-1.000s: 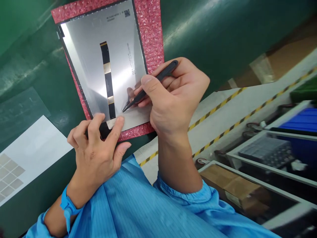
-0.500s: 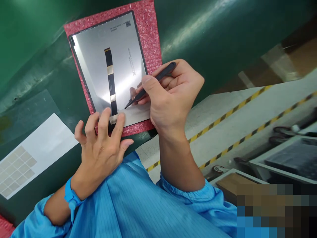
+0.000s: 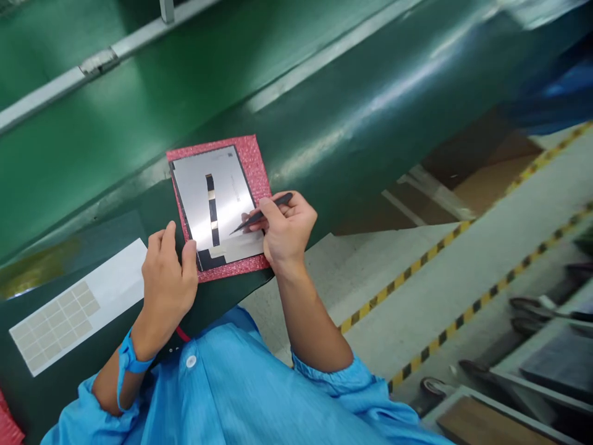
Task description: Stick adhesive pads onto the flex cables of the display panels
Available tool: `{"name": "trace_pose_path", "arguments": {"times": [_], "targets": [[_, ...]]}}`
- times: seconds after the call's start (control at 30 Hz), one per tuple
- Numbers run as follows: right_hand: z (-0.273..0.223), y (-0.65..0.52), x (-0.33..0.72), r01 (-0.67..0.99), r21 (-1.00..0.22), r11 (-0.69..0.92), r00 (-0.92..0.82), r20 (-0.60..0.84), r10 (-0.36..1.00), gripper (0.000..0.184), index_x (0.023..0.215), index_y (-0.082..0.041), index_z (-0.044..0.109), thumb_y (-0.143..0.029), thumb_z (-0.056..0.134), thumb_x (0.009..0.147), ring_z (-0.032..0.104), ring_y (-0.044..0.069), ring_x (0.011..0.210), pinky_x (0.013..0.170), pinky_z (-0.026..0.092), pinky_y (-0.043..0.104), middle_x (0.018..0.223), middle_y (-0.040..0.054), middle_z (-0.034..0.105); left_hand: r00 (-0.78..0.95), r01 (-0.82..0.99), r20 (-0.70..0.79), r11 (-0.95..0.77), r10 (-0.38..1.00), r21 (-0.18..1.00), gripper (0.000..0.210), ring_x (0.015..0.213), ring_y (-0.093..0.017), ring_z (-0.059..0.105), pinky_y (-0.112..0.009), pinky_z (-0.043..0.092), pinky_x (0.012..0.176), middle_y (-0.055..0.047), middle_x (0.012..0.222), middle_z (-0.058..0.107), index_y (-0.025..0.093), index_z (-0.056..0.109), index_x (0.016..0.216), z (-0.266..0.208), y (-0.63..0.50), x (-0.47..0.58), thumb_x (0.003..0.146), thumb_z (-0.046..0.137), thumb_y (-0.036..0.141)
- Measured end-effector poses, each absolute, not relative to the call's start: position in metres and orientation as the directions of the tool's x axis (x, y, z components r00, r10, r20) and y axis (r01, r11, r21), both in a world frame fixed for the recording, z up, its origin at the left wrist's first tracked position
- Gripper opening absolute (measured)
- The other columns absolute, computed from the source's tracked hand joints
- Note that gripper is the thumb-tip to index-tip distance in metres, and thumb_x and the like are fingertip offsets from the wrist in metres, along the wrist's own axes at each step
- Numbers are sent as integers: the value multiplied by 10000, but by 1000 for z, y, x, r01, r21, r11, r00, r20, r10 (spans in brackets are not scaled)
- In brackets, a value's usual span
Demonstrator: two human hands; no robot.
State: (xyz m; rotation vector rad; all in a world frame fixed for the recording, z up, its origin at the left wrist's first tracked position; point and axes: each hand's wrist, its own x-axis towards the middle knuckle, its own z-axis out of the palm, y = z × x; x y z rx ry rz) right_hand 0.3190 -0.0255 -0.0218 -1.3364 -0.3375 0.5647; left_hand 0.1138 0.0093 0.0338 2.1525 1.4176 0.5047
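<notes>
A display panel [image 3: 192,204] with a silvery back lies on a pink foam sheet [image 3: 257,167]. Down its back runs a black flex cable [image 3: 213,213] with gold-coloured bands. Black tweezers [image 3: 257,217] are gripped in my right hand [image 3: 291,232], their tip pointing down-left over the panel, right of the cable's lower end. Whether the tip touches the surface I cannot tell. My left hand [image 3: 169,278] is open at the panel's lower left edge, fingers pointing up and thumb near the corner. A black patch [image 3: 210,258] shows at that corner beside a pale strip.
A white sheet [image 3: 118,269] with rows of beige square stickers lies left on the green table [image 3: 222,296]. Behind runs a metal rail [image 3: 60,86]. Yellow-black tape [image 3: 403,272] marks the floor at right, near wheeled carts [image 3: 467,402].
My view has pulled back, so everything looks smaller. My left hand has moved off the panel's lower strip to its left edge, uncovering the black corner. My right hand keeps the tweezers.
</notes>
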Motion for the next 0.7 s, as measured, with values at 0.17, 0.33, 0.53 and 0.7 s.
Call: {"name": "trace_pose_path", "arguments": {"times": [0.17,0.33,0.53,0.7], "targets": [[-21,-21,314,-338,-924,178,819,-195,539,357,852,-207,586,-376,872,721,655,176,473,381,510,224,650,9,696,201,667,-316,107,927,737,653,1028,-319,693,-430,495,951,-169,1182,715,96,506,1524,41,36,139,995,655,449],[-21,-19,309,-390,-889,240,818,-214,534,441,838,-202,578,-412,920,655,605,125,462,414,519,194,645,-15,686,208,505,-380,234,901,831,462,915,-312,720,-333,504,770,-132,937,756,64,701,1234,29,56,150,912,760,390],[-17,-22,314,-473,-835,281,782,-250,572,469,802,-199,588,-416,954,606,605,122,494,425,492,181,641,-23,671,334,187,-373,327,866,926,196,865,-274,733,-280,517,677,-136,967,782,80,756,978,25,56,165,860,706,229],[-12,-42,336,-483,-832,274,776,-262,574,450,746,-195,583,-349,978,596,626,138,498,414,477,182,621,-23,662,375,-14,-360,394,854,919,333,914,-276,738,-311,572,747,-166,1076,781,73,715,1110,29,41,155,799,688,188]]}}
